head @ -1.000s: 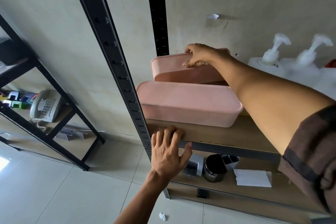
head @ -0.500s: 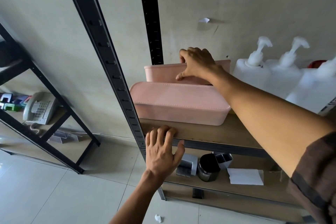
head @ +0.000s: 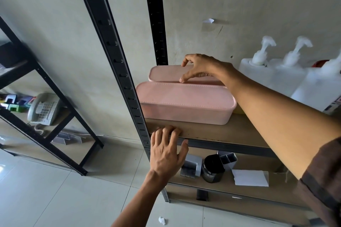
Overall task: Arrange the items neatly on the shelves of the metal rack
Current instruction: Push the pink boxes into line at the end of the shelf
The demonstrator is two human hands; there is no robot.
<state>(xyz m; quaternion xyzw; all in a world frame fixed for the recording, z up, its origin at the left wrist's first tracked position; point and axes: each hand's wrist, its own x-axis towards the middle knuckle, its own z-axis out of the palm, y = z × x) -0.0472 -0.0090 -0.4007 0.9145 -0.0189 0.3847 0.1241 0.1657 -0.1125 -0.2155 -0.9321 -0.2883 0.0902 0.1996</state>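
I am holding my right hand (head: 203, 68) loosely open over the rear pink box (head: 166, 73), with my thumb tip touching its lid near the front edge and the other fingers lifted clear. That box is lying along the back of the wooden shelf (head: 230, 131), near the wall, just behind the front pink box (head: 184, 101), and their long sides are running parallel. My left hand (head: 166, 153) is resting open on the shelf's front lip, thumb against the metal beam (head: 230, 146) below, just right of the black front post (head: 118, 57). A strip of bare board is showing before the front box. White pump bottles (head: 258, 72) are standing to the right.
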